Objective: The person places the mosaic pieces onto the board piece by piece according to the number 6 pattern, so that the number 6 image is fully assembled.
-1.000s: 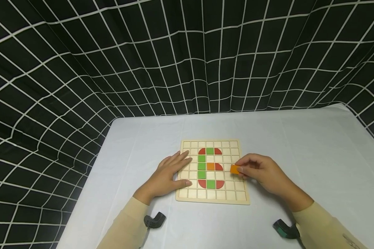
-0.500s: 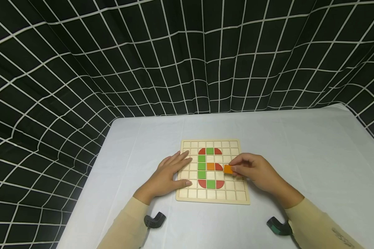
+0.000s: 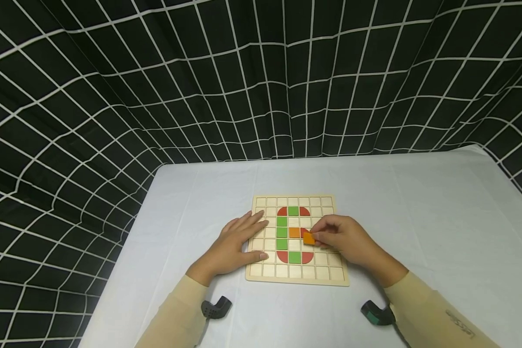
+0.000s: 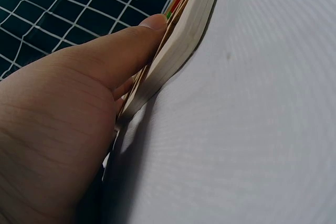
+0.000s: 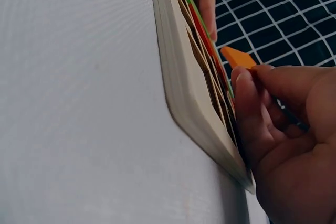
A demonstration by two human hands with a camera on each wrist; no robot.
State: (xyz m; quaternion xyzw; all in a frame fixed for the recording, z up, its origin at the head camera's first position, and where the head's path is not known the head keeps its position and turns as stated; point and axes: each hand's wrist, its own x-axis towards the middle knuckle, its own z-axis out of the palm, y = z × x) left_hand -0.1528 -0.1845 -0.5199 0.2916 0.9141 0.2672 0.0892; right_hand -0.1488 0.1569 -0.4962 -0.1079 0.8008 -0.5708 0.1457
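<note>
A wooden grid board (image 3: pixel 322 273) lies on the white table, with green, red and orange tiles set in its cells in a shape like a 6. My right hand (image 3: pixel 345 239) pinches an orange square tile (image 3: pixel 309 238) between thumb and fingers, over the right end of the middle row, where it partly covers a red rounded tile (image 3: pixel 303 231). In the right wrist view the orange tile (image 5: pixel 239 56) stands clear above the board. With fingers spread and straight, my left hand (image 3: pixel 235 245) rests on the board's left edge; its thumb (image 4: pixel 126 48) lies across the rim in the left wrist view.
White cloth (image 3: pixel 191 203) covers the table around the board. A dark curtain with a white grid (image 3: pixel 261 96) hangs behind and to the sides. Black curved devices, one left (image 3: pixel 216 308) and one right (image 3: pixel 377 313), sit by the wrists.
My right hand has carried the orange tile leftward, from the board's right edge to over the red tile in the middle row. The left hand has stayed in place.
</note>
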